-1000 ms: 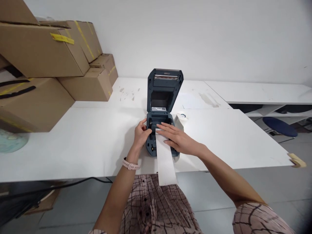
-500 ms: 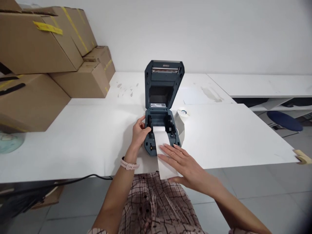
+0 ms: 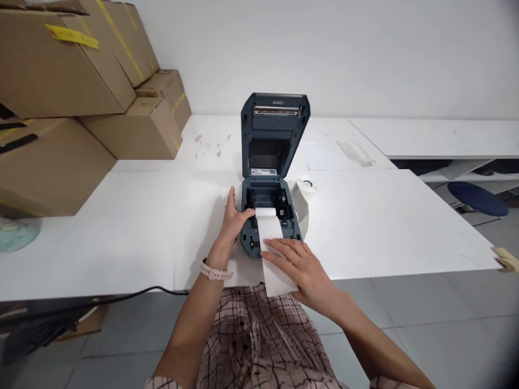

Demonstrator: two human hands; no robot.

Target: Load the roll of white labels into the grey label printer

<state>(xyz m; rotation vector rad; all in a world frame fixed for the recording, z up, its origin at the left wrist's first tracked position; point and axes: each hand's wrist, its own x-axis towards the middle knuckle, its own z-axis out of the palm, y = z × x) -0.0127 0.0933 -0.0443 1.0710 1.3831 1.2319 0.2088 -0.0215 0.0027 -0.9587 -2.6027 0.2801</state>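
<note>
While the surface (image 3: 377, 227) carries the open printer (image 3: 271, 134) near its front edge, the left hand (image 3: 232, 222), thumb spread, touches its left side; the right hand (image 3: 310, 273), pinch unclear, covers the lengthwise, personward paper strip (image 3: 270, 227).

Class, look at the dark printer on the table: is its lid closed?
No, the lid stands raised behind the open base, where the paper strip shows.

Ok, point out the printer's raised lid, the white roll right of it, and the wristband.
Raised lid (image 3: 271, 133): head view, middle of inner face.
White roll (image 3: 303, 187): head view, upper end face.
Wristband (image 3: 215, 274): head view, middle of band.
</note>
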